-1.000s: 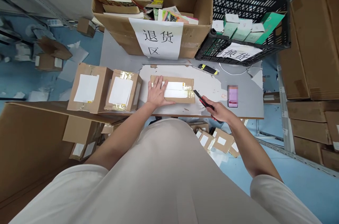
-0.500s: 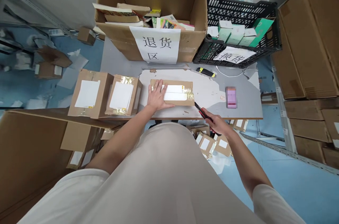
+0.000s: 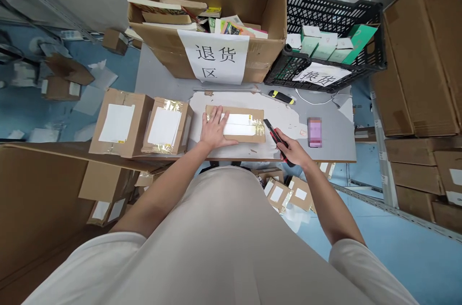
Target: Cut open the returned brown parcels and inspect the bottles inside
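Note:
A flat cardboard package point(image 3: 240, 137) with a white label and shiny tape lies on the table before me. My left hand point(image 3: 215, 130) rests flat on its left part, fingers spread. In my right hand point(image 3: 293, 151) is a red-and-black utility knife point(image 3: 276, 136), gripped round its handle. Its blade end points up and left, beside the package's right edge; whether they touch I cannot tell. Farther back on the table lies a second knife, yellow and black point(image 3: 281, 97). To the right is a phone point(image 3: 314, 133) with a blurred pink screen.
Two taped boxes point(image 3: 117, 122) stand on the table's left. Behind are a big carton point(image 3: 159, 52) of books and a black crate point(image 3: 277, 71) holding green-and-white boxes. Parcels point(image 3: 277, 194) lie below the front edge. A shelf with cartons point(image 3: 418, 160) stands right.
My right hand has moved up and slightly left with the utility knife, which now sits higher along the package's right edge. My left hand stays on the package.

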Available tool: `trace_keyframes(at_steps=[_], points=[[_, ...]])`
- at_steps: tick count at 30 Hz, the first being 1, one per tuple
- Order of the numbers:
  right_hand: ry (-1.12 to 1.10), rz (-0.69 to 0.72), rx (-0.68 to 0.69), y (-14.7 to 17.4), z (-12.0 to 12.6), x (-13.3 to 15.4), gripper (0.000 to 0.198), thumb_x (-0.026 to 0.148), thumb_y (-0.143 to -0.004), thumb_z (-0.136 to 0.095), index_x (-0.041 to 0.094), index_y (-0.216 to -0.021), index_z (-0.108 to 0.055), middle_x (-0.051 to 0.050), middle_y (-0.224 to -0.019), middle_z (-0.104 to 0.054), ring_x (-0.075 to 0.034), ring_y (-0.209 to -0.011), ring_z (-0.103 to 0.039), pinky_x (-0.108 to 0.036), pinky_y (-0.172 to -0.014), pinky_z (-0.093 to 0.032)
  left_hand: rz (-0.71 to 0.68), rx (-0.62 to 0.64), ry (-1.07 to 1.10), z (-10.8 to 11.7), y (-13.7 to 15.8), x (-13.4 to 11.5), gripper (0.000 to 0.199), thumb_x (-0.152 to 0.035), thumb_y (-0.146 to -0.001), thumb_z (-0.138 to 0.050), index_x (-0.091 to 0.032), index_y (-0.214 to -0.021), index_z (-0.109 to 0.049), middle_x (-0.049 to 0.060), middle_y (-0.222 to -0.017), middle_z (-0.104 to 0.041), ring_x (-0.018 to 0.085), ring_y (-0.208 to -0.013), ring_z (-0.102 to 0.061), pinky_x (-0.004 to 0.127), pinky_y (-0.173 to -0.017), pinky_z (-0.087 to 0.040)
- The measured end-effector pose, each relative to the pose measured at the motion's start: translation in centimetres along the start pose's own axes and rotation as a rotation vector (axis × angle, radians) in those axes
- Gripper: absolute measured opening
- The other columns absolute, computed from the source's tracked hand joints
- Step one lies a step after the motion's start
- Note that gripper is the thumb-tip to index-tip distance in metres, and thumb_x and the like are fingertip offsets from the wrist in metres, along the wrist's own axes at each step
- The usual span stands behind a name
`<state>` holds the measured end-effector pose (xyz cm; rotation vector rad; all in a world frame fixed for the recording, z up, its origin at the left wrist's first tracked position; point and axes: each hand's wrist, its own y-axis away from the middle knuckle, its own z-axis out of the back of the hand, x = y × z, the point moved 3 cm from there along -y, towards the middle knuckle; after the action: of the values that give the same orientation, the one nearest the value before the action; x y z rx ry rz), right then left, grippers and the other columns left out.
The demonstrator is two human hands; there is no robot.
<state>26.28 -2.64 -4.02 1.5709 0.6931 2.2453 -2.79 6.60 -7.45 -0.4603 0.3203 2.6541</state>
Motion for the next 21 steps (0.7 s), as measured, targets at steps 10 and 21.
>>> trace_keyframes(at_steps=[10,21], points=[[-0.008,-0.030,0.082,0.0,-0.1,-0.4,0.066,0.027,-0.087,-0.054,0.033,-0.149,-0.031,0.003,-0.076,-0.058,-0.007,-0.044,-0.054,-0.020,-0.040,-0.049,-0.006,-0.001,-0.028,-0.1,0.0,0.0,0.116,-0.079,-0.061,-0.060,-0.014,-0.151,-0.024,0.020,-0.159,-0.012,0.041,-0.147,-0.008,0.062,-0.113,0.007],[0.497,-0.044,0.247,0.6,2.2,0.9,0.063,0.024,-0.092,-0.047,0.027,-0.152,-0.026,0.008,-0.049,-0.049,-0.008,-0.037,-0.046,-0.018,-0.041,-0.040,0.002,0.087,-0.139,0.2,0.1,-0.4,0.115,-0.080,-0.065,-0.054,-0.014,-0.152,-0.018,0.019,-0.160,-0.006,0.040,-0.147,-0.003,0.063,-0.113,-0.003]])
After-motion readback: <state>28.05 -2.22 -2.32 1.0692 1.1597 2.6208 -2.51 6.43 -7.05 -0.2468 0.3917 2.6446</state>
